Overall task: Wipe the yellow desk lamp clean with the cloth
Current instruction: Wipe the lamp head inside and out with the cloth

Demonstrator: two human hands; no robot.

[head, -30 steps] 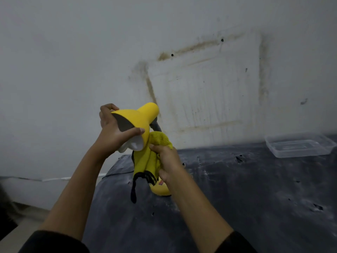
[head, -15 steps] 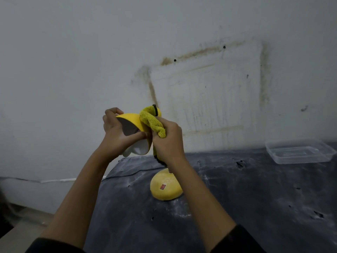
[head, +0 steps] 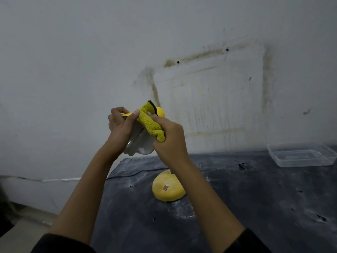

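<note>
left hand (head: 119, 128) clamped on the yellow lamp shade (head: 160, 111) rim, likely to steady it; right hand (head: 168, 141) fisted around the yellow cloth (head: 150, 123), pressing it on the shade top. lamp base (head: 168, 189) sits on dark table (head: 255, 198).

Dim, flat, bluish light, soft focus throughout, wide-angle bending at the edges.
</note>
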